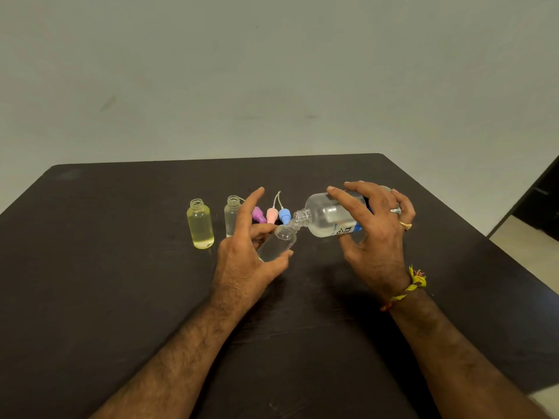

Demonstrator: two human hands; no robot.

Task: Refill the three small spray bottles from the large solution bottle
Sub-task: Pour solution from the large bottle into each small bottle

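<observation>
My right hand (pixel 376 234) grips the large clear solution bottle (pixel 326 214), tipped on its side with its open neck pointing left. Its mouth meets the neck of a small clear spray bottle (pixel 279 241), which my left hand (pixel 248 252) holds tilted between thumb and fingers, the index finger raised. Two more small bottles stand upright and uncapped to the left: a yellowish one (pixel 200 223) holding liquid and a clear one (pixel 232 214), partly behind my left hand.
Three spray caps with dip tubes lie behind the bottles: purple (pixel 258 214), pink (pixel 272 214) and blue (pixel 284 215). Everything sits on a dark table (pixel 121 267) against a pale wall. The table's right edge drops to a light floor.
</observation>
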